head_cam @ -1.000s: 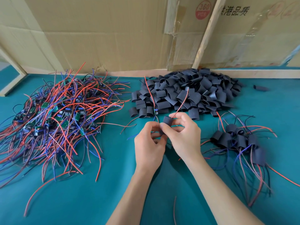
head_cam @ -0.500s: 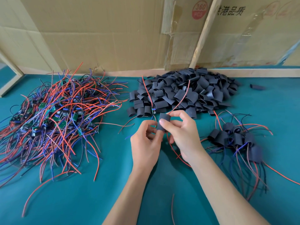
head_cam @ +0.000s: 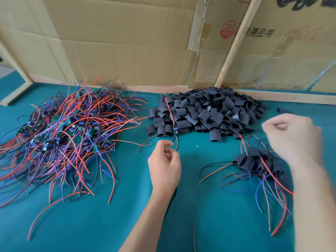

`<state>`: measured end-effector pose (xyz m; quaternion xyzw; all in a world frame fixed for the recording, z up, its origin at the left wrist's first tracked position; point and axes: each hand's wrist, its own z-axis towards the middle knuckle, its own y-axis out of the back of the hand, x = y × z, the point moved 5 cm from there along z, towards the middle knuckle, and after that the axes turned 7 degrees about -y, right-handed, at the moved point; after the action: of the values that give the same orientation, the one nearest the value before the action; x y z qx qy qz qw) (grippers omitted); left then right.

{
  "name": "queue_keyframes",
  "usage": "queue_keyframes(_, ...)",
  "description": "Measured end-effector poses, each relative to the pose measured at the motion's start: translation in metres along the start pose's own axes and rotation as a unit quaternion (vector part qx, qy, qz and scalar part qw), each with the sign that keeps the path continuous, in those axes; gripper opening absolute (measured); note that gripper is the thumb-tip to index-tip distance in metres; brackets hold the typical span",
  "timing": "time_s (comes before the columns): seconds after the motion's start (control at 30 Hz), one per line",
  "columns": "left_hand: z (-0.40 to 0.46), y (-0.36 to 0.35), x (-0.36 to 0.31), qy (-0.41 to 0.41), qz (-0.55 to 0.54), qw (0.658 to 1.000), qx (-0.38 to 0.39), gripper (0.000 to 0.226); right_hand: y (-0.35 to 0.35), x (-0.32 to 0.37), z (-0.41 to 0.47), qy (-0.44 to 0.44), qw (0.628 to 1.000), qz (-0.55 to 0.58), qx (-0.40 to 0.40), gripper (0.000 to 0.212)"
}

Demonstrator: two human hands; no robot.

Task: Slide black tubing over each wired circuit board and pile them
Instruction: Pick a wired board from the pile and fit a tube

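Observation:
My left hand (head_cam: 164, 164) pinches the blue and red wires of a bare wired circuit board (head_cam: 175, 132), which hangs at the front edge of the heap of black tubing pieces (head_cam: 209, 113). My right hand (head_cam: 292, 139) is blurred, its fingers curled, above the small pile of sleeved boards (head_cam: 254, 160) on the right. Whether it holds anything is not visible. A big tangle of unsleeved boards with red, blue and black wires (head_cam: 69, 135) lies on the left.
All of it lies on a teal cloth table (head_cam: 209, 206). Cardboard sheets (head_cam: 127, 42) and a leaning wooden slat (head_cam: 234, 42) form the back wall. One stray tubing piece (head_cam: 281, 110) lies at the far right. A loose red wire (head_cam: 194, 235) lies near the front edge.
My hands have parted. The right hand swung right to above the sleeved pile, and the tubing piece it held is no longer seen. The left hand stayed, still pinching wires.

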<state>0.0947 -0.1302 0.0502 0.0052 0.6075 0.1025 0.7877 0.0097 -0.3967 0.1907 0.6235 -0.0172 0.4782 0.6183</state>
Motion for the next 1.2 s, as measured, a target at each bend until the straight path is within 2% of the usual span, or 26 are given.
queue_keyframes(0.07,0.001,0.003,0.000,-0.011,0.010,1.000,-0.023,0.024,-0.049,0.040,-0.019,0.091,0.991,-0.019,0.099,0.011)
queue_keyframes(0.13,0.001,0.007,0.000,-0.014,0.018,0.999,-0.042,0.025,-0.112,0.070,-0.041,0.135,0.967,-0.070,0.205,0.013)
queue_keyframes(0.17,0.001,0.008,0.000,-0.015,0.021,0.998,-0.052,0.026,-0.142,0.082,-0.051,0.150,0.956,-0.100,0.231,0.018)
queue_keyframes(0.27,-0.001,0.014,-0.001,-0.016,0.023,0.995,-0.095,0.029,-0.199,0.097,-0.062,0.140,0.956,-0.156,0.206,0.027)
queue_keyframes(0.37,-0.002,0.018,-0.002,-0.013,0.018,0.992,-0.125,0.030,-0.215,0.095,-0.061,0.118,0.972,-0.124,0.158,0.022)
queue_keyframes(0.43,-0.002,0.019,-0.001,-0.017,0.028,0.990,-0.135,0.027,-0.211,0.090,-0.057,0.105,0.980,-0.082,0.147,0.024)
queue_keyframes(0.5,-0.002,0.018,-0.001,-0.010,0.018,0.990,-0.142,0.020,-0.195,0.083,-0.051,0.064,0.987,-0.002,0.149,0.036)
queue_keyframes(0.63,-0.004,0.019,0.001,0.014,-0.023,0.989,-0.143,0.014,-0.158,0.063,-0.039,0.019,0.975,0.132,0.176,0.040)
queue_keyframes(0.73,-0.005,0.016,0.000,0.010,-0.046,0.992,-0.121,0.026,-0.142,0.048,-0.040,0.001,0.949,0.226,0.220,0.040)
queue_keyframes(0.83,-0.006,0.014,-0.002,0.014,-0.012,0.994,-0.110,0.042,-0.131,0.038,-0.043,-0.023,0.905,0.321,0.277,0.024)
queue_keyframes(0.9,-0.006,0.013,-0.003,0.015,-0.016,0.995,-0.093,0.045,-0.116,0.029,-0.034,-0.041,0.875,0.397,0.273,0.022)
queue_keyframes(0.93,-0.006,0.013,-0.003,0.018,-0.034,0.996,-0.082,0.044,-0.107,0.025,-0.028,-0.040,0.873,0.411,0.261,0.022)
queue_keyframes(1.0,-0.006,0.011,-0.002,0.023,-0.057,0.997,-0.044,0.041,-0.096,0.021,-0.023,-0.007,0.895,0.375,0.241,0.020)
queue_keyframes(1.1,-0.006,-0.001,-0.007,-0.009,-0.008,0.999,0.051,0.050,-0.107,0.028,-0.041,0.079,0.940,0.222,0.246,0.030)
queue_keyframes(1.2,-0.006,-0.007,-0.009,-0.025,0.025,0.993,0.113,0.054,-0.128,0.043,-0.072,0.186,0.950,0.102,0.228,0.035)
